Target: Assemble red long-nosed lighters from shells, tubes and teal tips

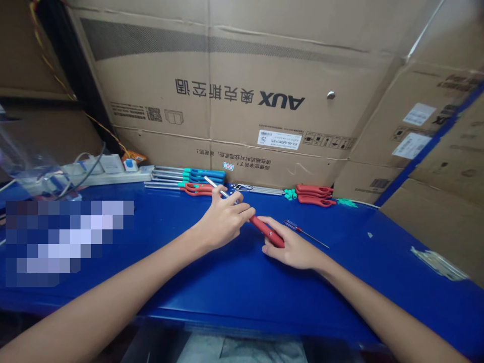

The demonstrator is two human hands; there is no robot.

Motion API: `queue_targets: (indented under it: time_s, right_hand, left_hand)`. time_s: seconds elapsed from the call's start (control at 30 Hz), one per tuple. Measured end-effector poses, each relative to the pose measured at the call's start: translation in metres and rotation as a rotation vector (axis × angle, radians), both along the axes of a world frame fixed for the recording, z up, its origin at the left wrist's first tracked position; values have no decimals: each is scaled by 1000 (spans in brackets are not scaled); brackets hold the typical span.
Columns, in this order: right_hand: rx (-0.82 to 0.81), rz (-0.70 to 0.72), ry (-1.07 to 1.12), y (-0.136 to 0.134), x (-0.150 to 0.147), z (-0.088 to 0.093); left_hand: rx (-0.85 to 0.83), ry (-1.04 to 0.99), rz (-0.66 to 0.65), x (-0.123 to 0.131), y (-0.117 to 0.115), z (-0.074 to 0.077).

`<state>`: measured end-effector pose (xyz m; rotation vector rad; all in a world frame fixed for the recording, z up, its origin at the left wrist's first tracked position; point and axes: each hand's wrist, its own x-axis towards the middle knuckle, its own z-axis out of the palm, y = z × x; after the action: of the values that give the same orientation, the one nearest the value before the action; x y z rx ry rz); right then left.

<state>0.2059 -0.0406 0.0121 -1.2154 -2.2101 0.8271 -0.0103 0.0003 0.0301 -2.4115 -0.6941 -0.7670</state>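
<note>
A long-necked lighter with a red handle (266, 231) slants across the middle of the view, above the blue table. My left hand (229, 219) is closed around its metal tube (210, 182), whose tip sticks out at the upper left. The lower end of the handle lies in the grip of my right hand (293, 249), thumb and fingers on either side. Just beyond the right hand, a thin screwdriver (313, 238) with a clear handle lies on the table. The joint between tube and handle is partly covered by my left fingers.
Along the back lie blue lighters (212, 174), a red lighter (194, 189), loose metal tubes (266, 190), small green parts (290, 194) and red handles (313, 190). A power strip (141, 174) is at left. Cardboard (234, 60) walls the table; pale strips (438, 263) lie right.
</note>
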Motion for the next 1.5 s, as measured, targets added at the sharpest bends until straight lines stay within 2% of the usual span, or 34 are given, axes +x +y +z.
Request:
queue_targets:
  time_s: [0.1, 0.23, 0.37, 0.53, 0.67, 0.77, 0.87, 0.97, 1.07, 1.5]
  right_hand:
    - [163, -78, -80, 1, 1, 2]
    - [224, -35, -132, 4, 4, 6]
    - [354, -71, -108, 5, 6, 0]
    - [436, -85, -88, 6, 5, -9]
    - [339, -50, -25, 5, 1, -10]
    - [81, -14, 136, 3, -4, -9]
    - [-148, 35, 316, 0, -9, -9]
    - [-82, 42, 377, -3, -16, -10]
    - [-13, 50, 405, -3, -20, -12]
    - [-43, -14, 361, -4, -24, -14]
  left_hand:
    - [23, -2, 26, -4, 3, 3]
    - [-1, 5, 76, -10, 6, 4]
    - [4, 18, 101, -8, 4, 4]
    - [-58, 65, -26, 0, 0, 2]
    - [-96, 155, -93, 4, 3, -4]
    - [-17, 156, -130, 6, 1, -7]
    - [139, 55, -163, 11, -8, -8]
    - [233, -10, -150, 16, -17, -9]
    - [230, -1, -158, 17, -19, -10]
    - [184, 13, -187, 16, -18, -11]
